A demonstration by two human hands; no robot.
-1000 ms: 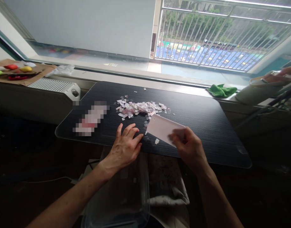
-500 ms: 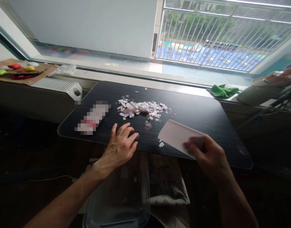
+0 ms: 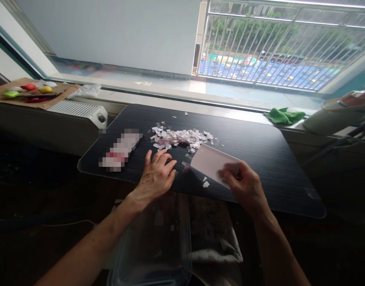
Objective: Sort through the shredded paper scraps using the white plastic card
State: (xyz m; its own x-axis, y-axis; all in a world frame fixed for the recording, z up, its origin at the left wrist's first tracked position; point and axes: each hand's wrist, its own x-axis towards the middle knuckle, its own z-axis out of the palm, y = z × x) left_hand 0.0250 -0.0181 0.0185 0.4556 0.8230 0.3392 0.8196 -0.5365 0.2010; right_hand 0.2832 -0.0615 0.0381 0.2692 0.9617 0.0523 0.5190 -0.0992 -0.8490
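Observation:
A heap of small white paper scraps [image 3: 179,138] lies spread on the dark tabletop [image 3: 242,139], with a few loose bits around it. My right hand [image 3: 248,186] grips a pale flat card [image 3: 213,161] with a small hole near one corner. The card is tilted, its far left end close to the heap's near right edge. My left hand [image 3: 160,171] hovers at the table's near edge, fingers spread and curved, with nothing in it. Below it stands a clear plastic bin [image 3: 152,246] holding a few scraps.
A blurred-out flat item [image 3: 119,151] lies on the table's left side. Beyond are a white radiator [image 3: 81,109], a cardboard sheet [image 3: 9,95] with coloured objects, and a green cloth [image 3: 285,116] on the sill. A pale bag [image 3: 325,115] stands at the right.
My right hand has moved the card leftward and forward, closer to the paper heap. My left hand stays about where it was over the table edge. The whole view has shifted slightly.

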